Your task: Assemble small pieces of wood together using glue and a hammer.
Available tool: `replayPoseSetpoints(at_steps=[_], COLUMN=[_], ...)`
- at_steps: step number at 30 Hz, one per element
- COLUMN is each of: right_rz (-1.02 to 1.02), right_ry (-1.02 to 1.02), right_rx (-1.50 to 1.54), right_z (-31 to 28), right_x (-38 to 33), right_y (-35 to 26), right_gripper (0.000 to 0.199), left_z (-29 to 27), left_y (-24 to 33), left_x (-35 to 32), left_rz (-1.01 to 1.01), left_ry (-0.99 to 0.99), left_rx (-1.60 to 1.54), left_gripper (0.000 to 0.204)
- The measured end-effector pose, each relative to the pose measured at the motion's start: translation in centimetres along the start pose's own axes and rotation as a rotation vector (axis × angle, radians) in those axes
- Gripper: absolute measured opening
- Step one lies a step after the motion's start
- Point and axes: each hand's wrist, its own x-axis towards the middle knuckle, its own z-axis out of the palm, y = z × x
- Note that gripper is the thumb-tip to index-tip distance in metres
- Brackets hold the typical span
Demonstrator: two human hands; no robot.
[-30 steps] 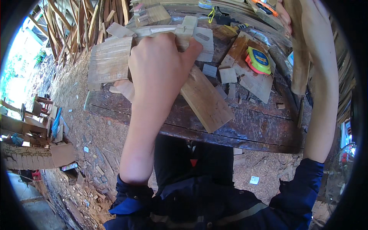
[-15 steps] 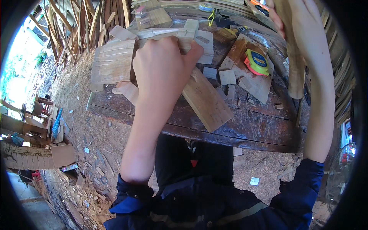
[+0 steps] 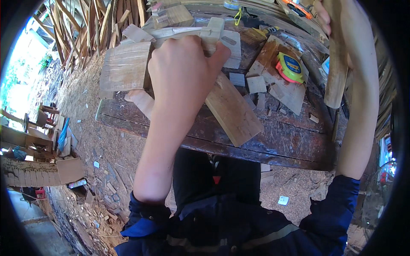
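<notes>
My left hand (image 3: 179, 72) is closed over a jointed wooden piece on the workbench, its fingertips hidden beneath the fist. A pale wooden block (image 3: 212, 30) of that piece sticks up just beyond my thumb. Left of the fist is a wide wooden board (image 3: 124, 68); a wooden plank (image 3: 234, 112) slants out toward the bench's near edge. Raised at the upper right, my right hand (image 3: 352, 25) grips a thick wooden bar (image 3: 336, 81), whose rounded lower end points toward me. The bar's top runs out of view.
A yellow and pink tape measure (image 3: 290, 67) lies on a flat board (image 3: 268, 70) to the right. Small offcuts (image 3: 256, 84) are scattered about the dark workbench (image 3: 273, 141). An orange-handled tool (image 3: 299, 9) is at the far right; upright wood strips (image 3: 100, 25) lean at the far left.
My right hand and the wooden bar have shifted a little to the right. The left hand keeps its grip in nearly the same place, and the view has moved slightly.
</notes>
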Motion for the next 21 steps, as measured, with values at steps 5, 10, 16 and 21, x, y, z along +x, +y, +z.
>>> replayPoseSetpoints(at_steps=[5,10,16,21], right_rz=[0.444,-0.103,0.04,-0.671], right_ry=[-0.444,-0.503,-0.146,-0.568], right_rx=[-0.283,-0.353,0.315,-0.386], right_z=[2.2,0.3,-1.2,2.0], right_x=[-0.5,-0.5,-0.2,-0.8], right_y=[0.5,2.3,-0.5,4.4], right_gripper=[0.038,0.035,0.034,0.035], left_z=[0.1,0.5,0.3,0.2], left_y=[0.1,-0.4,-0.1,0.2], left_x=[-0.1,-0.2,0.1,0.1], left_rz=[0.032,0.027,0.031,0.034], left_ry=[0.019,0.051,0.036,0.015], left_rx=[-0.009,0.033,-0.007,0.01], left_gripper=[0.05,0.05,0.05,0.049])
